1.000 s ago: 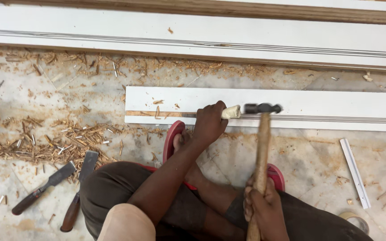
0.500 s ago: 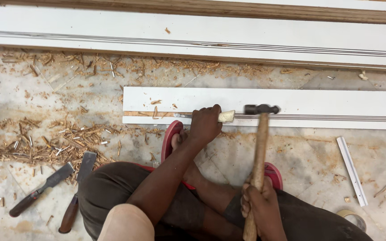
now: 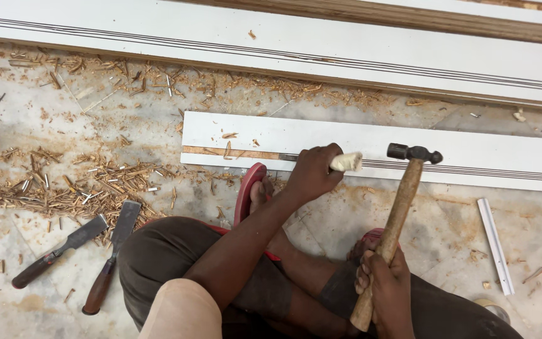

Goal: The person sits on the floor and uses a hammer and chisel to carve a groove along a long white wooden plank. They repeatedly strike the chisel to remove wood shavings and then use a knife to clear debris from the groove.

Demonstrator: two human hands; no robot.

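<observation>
I squat on the floor over a white grooved board [image 3: 472, 154]. My left hand [image 3: 312, 172] is closed around a chisel whose pale handle end [image 3: 347, 162] sticks out to the right, its blade lying along the board's near edge, where a strip of bare brown wood [image 3: 221, 151] shows. My right hand [image 3: 387, 285] grips the lower end of a wooden hammer handle. The dark hammer head [image 3: 414, 152] hangs a little to the right of the chisel's handle end, with a gap between them.
Two spare chisels with dark handles [image 3: 58, 250] [image 3: 111, 257] lie on the floor at left among wood chips [image 3: 64, 182]. A long white board [image 3: 283, 53] runs across the back. A thin white strip [image 3: 495, 245] lies at right. Red sandals [image 3: 249, 188] are on my feet.
The hammer head has drawn back to the right, away from the chisel's handle end. My left hand keeps the chisel in the same spot on the board.
</observation>
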